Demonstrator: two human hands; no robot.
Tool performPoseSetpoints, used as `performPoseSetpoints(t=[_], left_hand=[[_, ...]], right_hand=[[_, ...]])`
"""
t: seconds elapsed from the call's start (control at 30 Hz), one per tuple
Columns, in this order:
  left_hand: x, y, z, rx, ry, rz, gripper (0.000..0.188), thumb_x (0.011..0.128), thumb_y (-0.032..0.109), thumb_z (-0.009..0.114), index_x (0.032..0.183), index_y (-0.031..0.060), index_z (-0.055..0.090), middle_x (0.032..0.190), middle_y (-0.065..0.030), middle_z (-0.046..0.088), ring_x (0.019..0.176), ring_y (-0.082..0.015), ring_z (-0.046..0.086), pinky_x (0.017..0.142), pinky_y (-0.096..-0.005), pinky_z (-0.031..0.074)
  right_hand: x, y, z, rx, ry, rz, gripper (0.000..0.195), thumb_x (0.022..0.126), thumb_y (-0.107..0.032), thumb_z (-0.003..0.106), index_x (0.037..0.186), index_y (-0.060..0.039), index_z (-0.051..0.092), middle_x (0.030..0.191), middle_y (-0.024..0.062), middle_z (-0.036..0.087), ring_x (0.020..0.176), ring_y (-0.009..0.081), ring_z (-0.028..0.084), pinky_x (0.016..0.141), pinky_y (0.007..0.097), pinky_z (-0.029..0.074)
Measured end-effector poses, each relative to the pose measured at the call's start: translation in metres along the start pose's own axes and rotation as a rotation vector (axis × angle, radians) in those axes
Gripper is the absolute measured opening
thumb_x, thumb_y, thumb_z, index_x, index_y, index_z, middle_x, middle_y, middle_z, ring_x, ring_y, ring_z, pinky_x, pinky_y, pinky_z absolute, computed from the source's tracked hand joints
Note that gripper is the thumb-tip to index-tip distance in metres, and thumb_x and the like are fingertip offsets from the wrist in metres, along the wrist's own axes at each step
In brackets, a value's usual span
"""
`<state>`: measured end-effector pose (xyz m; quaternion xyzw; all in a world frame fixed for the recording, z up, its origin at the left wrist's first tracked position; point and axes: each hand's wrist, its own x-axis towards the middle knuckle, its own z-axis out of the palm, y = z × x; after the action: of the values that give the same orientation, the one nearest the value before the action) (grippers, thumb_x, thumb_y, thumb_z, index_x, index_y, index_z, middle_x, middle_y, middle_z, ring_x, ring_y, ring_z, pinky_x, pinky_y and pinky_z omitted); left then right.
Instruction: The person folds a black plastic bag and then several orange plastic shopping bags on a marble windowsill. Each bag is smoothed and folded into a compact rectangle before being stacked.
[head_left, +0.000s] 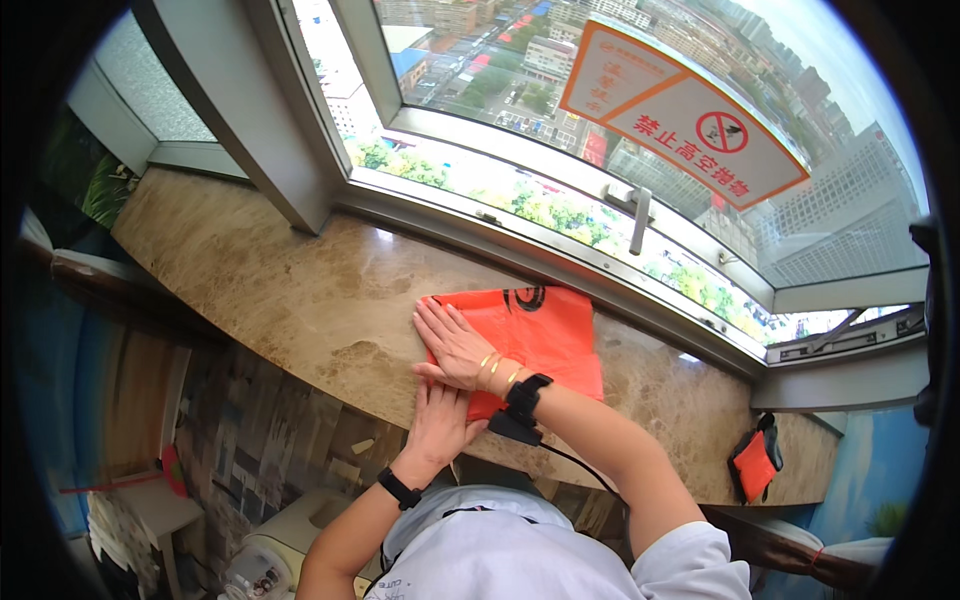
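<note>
A bright orange sheet of thin material (544, 337), bearing a black printed mark, lies flat on the brown marble windowsill (300, 300). My right hand (456, 346) rests palm down along its left edge, fingers stretched toward the upper left corner. Just below, my left hand (437, 424) lies flat near the sheet's lower left corner, its fingertips close to my right palm. Neither hand grasps anything. A black strap device with a cable (521, 412) sits on my right wrist, covering part of the sheet's lower edge; a black band (400, 489) circles my left wrist.
Behind the sill, a tilted-out window (585, 161) with a grey handle (640, 221) carries a warning sign (686, 112). An orange and black folded pouch (754, 465) lies at the sill's right end. A small white table (161, 510) stands below at left.
</note>
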<state>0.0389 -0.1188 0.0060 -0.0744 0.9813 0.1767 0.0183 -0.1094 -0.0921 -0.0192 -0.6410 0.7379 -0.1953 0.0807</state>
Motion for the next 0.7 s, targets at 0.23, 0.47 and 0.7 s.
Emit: performPoseSetpoints(t=[0.23,0.47,0.7], left_hand=[[-0.001,-0.005,0.0,-0.028,0.118,0.002,0.067,0.079,0.04,0.06,0.13,0.0006,0.04,0.137,-0.0194,0.034,0.129,-0.0337,0.027,0.105,-0.052,0.02],[0.021,0.002,-0.03,-0.061,0.095,0.064,0.055,0.085,0.026,0.055,0.134,0.0055,0.039,0.144,-0.0183,0.027,0.134,-0.0335,0.023,0.106,-0.0521,0.017],[0.035,0.016,-0.003,-0.002,-0.06,0.127,0.08,0.078,0.05,0.06,0.14,0.0101,0.031,0.149,-0.0176,0.014,0.139,-0.0352,0.008,0.105,-0.0619,0.01]], right_hand=[[-0.024,-0.018,-0.044,0.291,0.01,0.165,0.075,0.091,-0.052,0.038,0.138,0.0057,0.026,0.146,0.0235,0.021,0.137,0.0366,0.014,0.112,0.0437,0.012],[-0.135,-0.007,-0.062,0.08,0.175,0.491,0.056,0.091,-0.037,0.046,0.135,-0.0026,0.038,0.143,0.0193,0.03,0.135,0.0357,0.023,0.11,0.0449,0.016],[-0.15,-0.022,-0.043,-0.069,0.18,0.478,0.058,0.087,-0.033,0.051,0.136,-0.0052,0.038,0.144,0.018,0.029,0.135,0.0346,0.023,0.111,0.0449,0.015]])
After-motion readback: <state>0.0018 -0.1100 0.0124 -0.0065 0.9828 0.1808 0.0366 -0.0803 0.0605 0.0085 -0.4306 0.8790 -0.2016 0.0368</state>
